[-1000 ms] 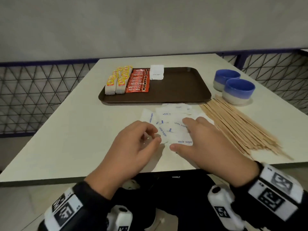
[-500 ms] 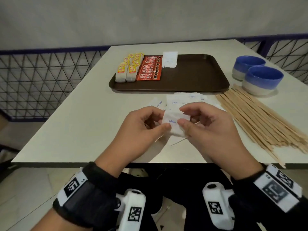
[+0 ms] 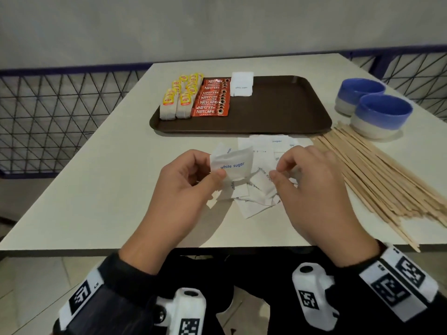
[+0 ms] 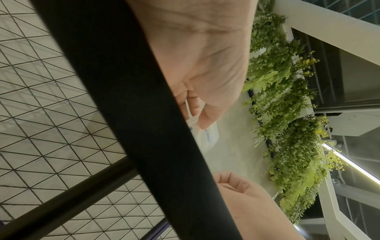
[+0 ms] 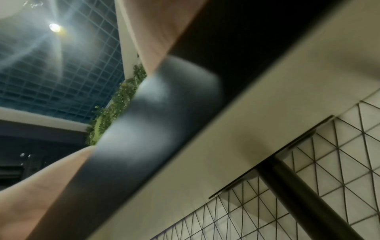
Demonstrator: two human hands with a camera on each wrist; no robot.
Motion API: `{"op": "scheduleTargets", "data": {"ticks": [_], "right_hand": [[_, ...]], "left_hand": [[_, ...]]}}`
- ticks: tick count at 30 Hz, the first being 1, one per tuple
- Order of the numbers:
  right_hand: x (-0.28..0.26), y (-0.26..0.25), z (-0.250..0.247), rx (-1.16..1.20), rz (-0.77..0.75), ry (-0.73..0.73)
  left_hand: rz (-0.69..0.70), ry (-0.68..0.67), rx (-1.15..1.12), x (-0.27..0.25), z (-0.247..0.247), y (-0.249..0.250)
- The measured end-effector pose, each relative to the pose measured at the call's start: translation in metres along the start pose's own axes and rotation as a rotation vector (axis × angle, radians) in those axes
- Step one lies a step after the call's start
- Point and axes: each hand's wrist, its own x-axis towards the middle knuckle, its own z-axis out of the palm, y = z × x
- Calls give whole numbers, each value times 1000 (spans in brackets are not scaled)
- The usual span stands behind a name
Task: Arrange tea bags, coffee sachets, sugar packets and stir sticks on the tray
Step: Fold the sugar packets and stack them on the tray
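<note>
**Inspector A:** Left hand (image 3: pixel 183 187)?

**Inspector B:** Raised just above the table (image 3: pixel 96 184). Thumb and curled fingers pinch a small stack of white sugar packets (image 3: pixel 232 165); the front one reads "white sugar". The left wrist view confirms it: the thumb (image 4: pixel 207 116) presses on a white packet (image 4: pixel 205 136) with blue print.

**Inspector A:** Right hand (image 3: pixel 314 189)?

**Inspector B:** Over the loose sugar packets (image 3: pixel 258 187) on the table, fingers curled, thumb and forefinger closed on the corner of one packet in that pile. The right wrist view is blocked by the table edge and shows no fingers.

**Inspector A:** The tray (image 3: pixel 278 112)?

**Inspector B:** Brown, at the far middle of the table. In its left part, two rows of tea bags (image 3: pixel 179 100) with yellow tags; touching them on the right, a column of red coffee sachets (image 3: pixel 212 97); beside those, at the tray's far edge, a stack of sugar packets (image 3: pixel 242 84). The right half of the tray holds nothing.

**Inspector A:** Stir sticks?

**Inspector B:** The wooden stir sticks (image 3: pixel 377 180) lie fanned out on the table right of the loose packets, off the tray. Two blue-and-grey bowls (image 3: pixel 372 110) stand at their far end, touching each other.
</note>
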Motion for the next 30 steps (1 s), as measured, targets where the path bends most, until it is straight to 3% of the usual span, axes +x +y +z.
{"op": "scheduleTargets", "data": {"ticks": [3,9,18,21,27,30], "right_hand": [[1,0,-1,128,43,-1],[0,-6,-2,-18,47,-74],[0,7,0,416,46,80],[-1,7,0,622,44,73],[0,10,-2,578,6,133],[-1,7,-3,795,-19,123]], "left_hand": [[-12,34,-10,1,0,1],[-24,75,-4,1,1,1],[-32,90,11,0,2,4],[-28,72,6,-1,4,4],[-6,65,-9,-1,3,5],[1,22,-30,-3,2,4]]}}
